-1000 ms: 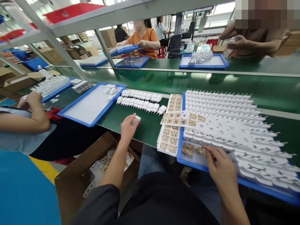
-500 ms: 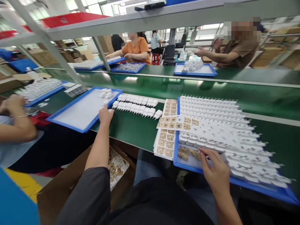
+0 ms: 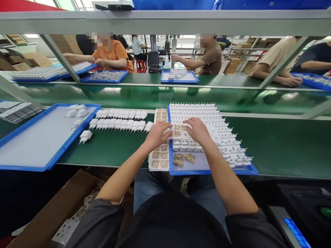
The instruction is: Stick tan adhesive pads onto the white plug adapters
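A white sticker sheet point(image 3: 177, 133) with tan squares lies across rows of white plug adapters point(image 3: 192, 115) in a blue-rimmed tray point(image 3: 190, 172). My left hand point(image 3: 158, 133) grips the sheet's left end between thumb and fingers. Over the sheet's middle, my right hand point(image 3: 198, 131) has its thumb and forefinger apart, their tips close to a tan square; whether they touch it is hard to see. More sticker sheets point(image 3: 159, 155) are stacked beside the tray's left rim. Crumpled tan scraps point(image 3: 182, 159) lie in the tray's near left corner.
Left of my hands are two rows of white adapters point(image 3: 117, 123), a single adapter point(image 3: 85, 136) and a blue-rimmed tray point(image 3: 46, 137) with a few adapters. A cardboard box point(image 3: 51, 206) with used sheets stands below. A shelf beam point(image 3: 165, 21) crosses above; co-workers sit opposite.
My left hand has come right from the left tray's edge to the sticker sheet; a lone adapter now lies there. My right hand has moved up from the tan scraps. The view has turned right.
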{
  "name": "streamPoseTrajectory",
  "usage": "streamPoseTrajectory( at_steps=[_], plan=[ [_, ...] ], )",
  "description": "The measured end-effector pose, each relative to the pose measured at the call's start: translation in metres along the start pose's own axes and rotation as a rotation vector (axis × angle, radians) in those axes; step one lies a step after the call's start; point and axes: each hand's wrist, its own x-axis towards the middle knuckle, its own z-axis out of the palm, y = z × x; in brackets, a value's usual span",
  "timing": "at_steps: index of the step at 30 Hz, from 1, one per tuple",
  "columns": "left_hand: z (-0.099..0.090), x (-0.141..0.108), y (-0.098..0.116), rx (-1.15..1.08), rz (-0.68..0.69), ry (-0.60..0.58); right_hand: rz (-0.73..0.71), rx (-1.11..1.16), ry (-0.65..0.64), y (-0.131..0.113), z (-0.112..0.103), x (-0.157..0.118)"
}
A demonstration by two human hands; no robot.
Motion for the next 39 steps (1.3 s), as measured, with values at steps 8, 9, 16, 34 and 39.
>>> streamPoseTrajectory(
  at_steps=[8,9,16,34,39],
  plan=[
    [0.040,0.011,0.003,0.081,-0.022,-0.129,0.016,-0.050,-0.115,0.001,0.007,0.015],
    [0.041,0.010,0.002,0.081,-0.026,-0.129,0.012,-0.048,-0.123,0.000,0.008,0.016],
    [0.042,0.005,0.001,0.088,-0.039,-0.118,-0.008,0.024,-0.162,-0.001,0.011,0.021],
    [0.024,-0.032,0.039,0.145,0.022,0.084,0.257,0.984,0.360,0.015,-0.019,-0.078],
    [0.034,-0.054,0.052,0.235,-0.063,-0.029,0.258,1.016,0.232,0.004,-0.001,-0.124]
  ],
)
